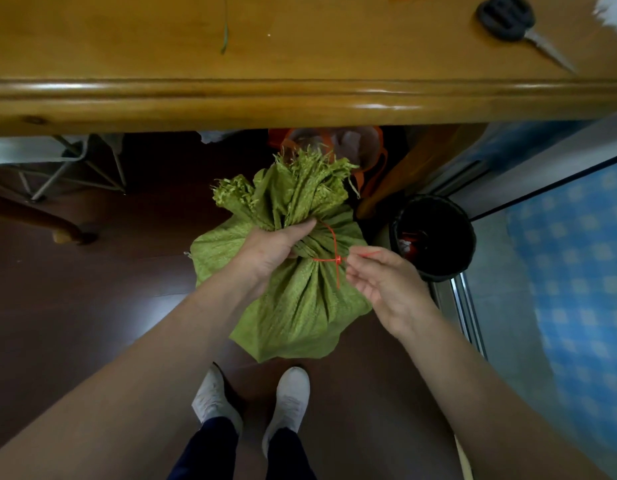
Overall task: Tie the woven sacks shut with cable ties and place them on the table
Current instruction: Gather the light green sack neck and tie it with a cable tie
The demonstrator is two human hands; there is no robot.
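Below the table (300,98), on the floor (92,289), the sack (300,306) has its tie (339,259) looped round the neck your left hand (272,251) grips, your right hand (379,278) pinching the tail; cinching and lifting up look left to do.

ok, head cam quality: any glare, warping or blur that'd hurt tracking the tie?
Head view: glare streaks on the table along its front edge; wide-angle distortion bows that edge; the space under it is dim; the cable tie is crisp round the green sack, but its tail smears near the right hand; the scissors in the corner look soft.
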